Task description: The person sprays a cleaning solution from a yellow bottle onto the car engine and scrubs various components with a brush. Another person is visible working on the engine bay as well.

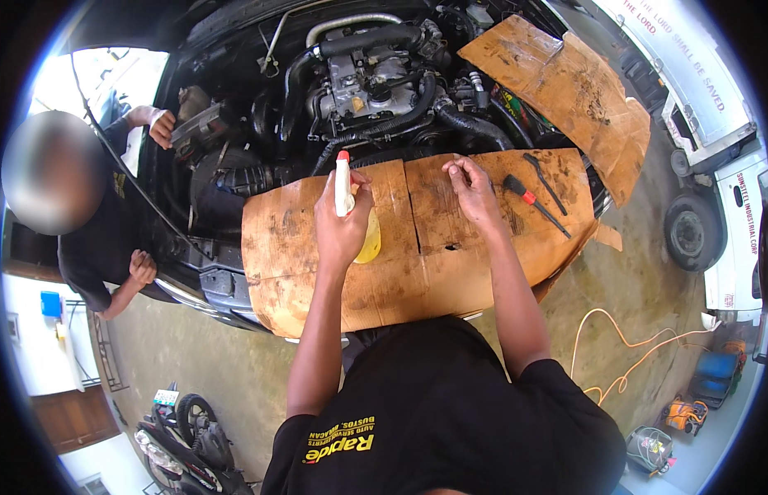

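My left hand (341, 224) is wrapped round a spray bottle (371, 241) with yellow liquid inside. Its white trigger head (343, 188) has a red nozzle tip pointing toward the engine. Over the stained cardboard sheet (342, 285), my right hand (474, 194) is loosely closed, fingertips together, and no object shows in it. To its right lie a brush (536, 205) with black bristles and a red band, and a thin dark tool (545, 183). The cardboard covers the car's front edge, just before the open engine bay.
Ahead sits the engine (375, 78) with its black hoses. Another cardboard piece (557, 91) lies at the right fender. A co-worker's hand (162, 128) reaches over the bay from the left. An orange hose (623, 375), a motorcycle (190, 445) and a white truck (734, 223) stand around.
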The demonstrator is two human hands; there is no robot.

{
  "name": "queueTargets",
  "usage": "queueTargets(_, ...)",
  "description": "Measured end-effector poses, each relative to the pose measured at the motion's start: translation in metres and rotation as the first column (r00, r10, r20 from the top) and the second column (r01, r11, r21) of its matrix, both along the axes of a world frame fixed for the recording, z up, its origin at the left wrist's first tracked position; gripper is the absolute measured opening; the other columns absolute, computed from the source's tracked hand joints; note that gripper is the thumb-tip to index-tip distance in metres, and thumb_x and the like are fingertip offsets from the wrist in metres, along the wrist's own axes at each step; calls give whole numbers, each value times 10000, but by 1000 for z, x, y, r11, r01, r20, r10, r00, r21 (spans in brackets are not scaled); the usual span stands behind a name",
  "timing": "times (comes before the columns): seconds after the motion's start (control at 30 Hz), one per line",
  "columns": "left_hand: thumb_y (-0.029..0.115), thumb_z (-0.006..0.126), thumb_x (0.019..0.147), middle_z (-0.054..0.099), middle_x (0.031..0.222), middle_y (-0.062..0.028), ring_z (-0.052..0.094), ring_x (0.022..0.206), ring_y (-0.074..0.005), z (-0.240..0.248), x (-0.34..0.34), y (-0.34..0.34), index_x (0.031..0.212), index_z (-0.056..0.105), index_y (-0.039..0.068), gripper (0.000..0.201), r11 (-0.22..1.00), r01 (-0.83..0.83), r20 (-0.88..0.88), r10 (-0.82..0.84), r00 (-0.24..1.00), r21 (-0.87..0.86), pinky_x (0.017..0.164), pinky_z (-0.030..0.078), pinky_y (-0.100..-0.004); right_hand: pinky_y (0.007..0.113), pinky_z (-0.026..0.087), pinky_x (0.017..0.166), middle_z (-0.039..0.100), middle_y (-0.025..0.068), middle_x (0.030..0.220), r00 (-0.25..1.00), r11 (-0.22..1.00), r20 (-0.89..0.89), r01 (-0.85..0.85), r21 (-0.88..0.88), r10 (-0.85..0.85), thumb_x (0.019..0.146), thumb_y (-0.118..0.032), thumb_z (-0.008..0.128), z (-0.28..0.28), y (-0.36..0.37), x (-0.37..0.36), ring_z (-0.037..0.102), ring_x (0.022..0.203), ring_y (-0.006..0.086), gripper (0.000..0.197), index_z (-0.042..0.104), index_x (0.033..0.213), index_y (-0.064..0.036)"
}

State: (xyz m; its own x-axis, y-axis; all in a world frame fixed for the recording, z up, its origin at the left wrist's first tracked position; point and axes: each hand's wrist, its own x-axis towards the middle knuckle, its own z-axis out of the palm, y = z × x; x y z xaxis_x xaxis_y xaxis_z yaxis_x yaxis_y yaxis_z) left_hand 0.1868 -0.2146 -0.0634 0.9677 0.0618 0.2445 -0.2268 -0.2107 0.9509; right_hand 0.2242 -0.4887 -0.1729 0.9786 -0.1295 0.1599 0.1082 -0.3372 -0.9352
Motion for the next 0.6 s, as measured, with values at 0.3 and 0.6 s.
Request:
queueTargets(0.3,98,662,985,705,885,-105,701,812,-197,10,12,-6,1040,661,13,101,999,36,-44,-35,998,32,761,552,-369,205,306,521,604,-41,783,963,941,-260,28,337,64,1102,-270,690,26,-13,-10,440,585,33,192,738,1168,-96)
queueTargets(0.6,246,690,942,752,873,-161,767,833,-327,4,46,-4,1022,704,37,224,989,63,-125,-46,991,135,782,574,-442,193,316,544,592,-51,809,948,931,-304,23,363,95,1106,-257,665,39,-7,-22,450,615,26,211,749,1249,-127)
